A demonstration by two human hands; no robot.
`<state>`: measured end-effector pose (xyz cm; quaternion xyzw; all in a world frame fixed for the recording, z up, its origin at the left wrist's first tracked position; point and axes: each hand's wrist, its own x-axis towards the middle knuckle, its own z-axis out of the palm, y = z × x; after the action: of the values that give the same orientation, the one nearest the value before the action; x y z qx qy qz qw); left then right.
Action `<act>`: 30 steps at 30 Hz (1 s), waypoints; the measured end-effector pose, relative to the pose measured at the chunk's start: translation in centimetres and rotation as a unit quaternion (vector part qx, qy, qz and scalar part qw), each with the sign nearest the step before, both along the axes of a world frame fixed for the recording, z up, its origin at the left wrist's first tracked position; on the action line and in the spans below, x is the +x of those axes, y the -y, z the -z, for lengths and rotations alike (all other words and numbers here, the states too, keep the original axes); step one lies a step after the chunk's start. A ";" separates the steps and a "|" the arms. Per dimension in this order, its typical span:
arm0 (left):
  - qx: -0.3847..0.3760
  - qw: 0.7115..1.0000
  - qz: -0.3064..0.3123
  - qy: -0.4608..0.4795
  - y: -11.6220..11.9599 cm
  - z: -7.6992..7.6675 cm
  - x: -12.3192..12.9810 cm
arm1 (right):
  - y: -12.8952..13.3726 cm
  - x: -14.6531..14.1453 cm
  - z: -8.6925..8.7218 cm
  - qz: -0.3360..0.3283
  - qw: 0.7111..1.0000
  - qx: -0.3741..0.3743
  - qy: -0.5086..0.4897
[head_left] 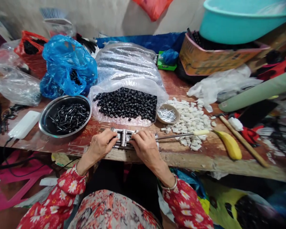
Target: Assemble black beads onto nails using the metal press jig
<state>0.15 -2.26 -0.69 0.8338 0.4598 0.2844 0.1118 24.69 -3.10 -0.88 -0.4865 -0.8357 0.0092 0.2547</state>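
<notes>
My left hand point(101, 144) and my right hand point(144, 146) both grip a small steel jig point(124, 138) at the table's front edge, one from each side. The fingers cover parts of it, and its inside is hidden. A thin metal rod with a cream handle point(181, 135) runs from under my right hand toward a heap of small white cubes point(188, 124). Behind my hands lie black beads point(126, 105) on a clear plastic bag. A steel bowl point(65, 116) to the left holds black beads on metal pins, and a small round dish point(168, 114) holds loose pins.
The worn wooden table point(176, 92) is crowded with blue and clear plastic bags point(68, 66). A banana point(230, 144) and a wooden-handled tool point(243, 140) lie at right. A white block point(23, 124) lies at left, with a cardboard box point(219, 54) and teal basin point(243, 20) behind.
</notes>
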 end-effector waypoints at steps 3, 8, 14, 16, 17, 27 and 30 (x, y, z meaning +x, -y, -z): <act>0.008 0.998 0.018 -0.057 0.0 -0.2 0.1 | 0.1 -0.3 0.1 0.013 1.000 0.005 -0.002; 0.018 0.998 -0.005 -0.063 0.3 0.1 0.2 | 0.6 -1.0 -0.2 0.038 0.999 0.010 0.026; 0.033 0.997 -0.031 -0.067 0.7 1.2 0.3 | 1.6 -2.5 0.4 0.103 0.994 0.011 0.038; 0.030 0.998 -0.035 -0.045 0.8 1.4 0.2 | 1.8 -2.8 0.9 0.114 0.993 0.012 0.018; 0.027 0.998 -0.036 -0.032 0.8 1.5 0.2 | 1.9 -2.9 1.1 0.117 0.993 0.015 0.008; 0.031 0.993 -0.110 0.019 1.4 2.2 1.6 | 1.6 -4.0 2.8 0.161 0.984 0.035 -0.066; 0.017 0.995 -0.097 0.018 1.3 1.9 1.6 | 1.7 -3.8 2.5 0.159 0.985 0.041 -0.054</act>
<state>1.73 -3.59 -2.62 0.7819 0.5309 0.3172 0.0777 20.84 -4.83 -3.42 -0.6012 -0.7321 -0.0396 0.3179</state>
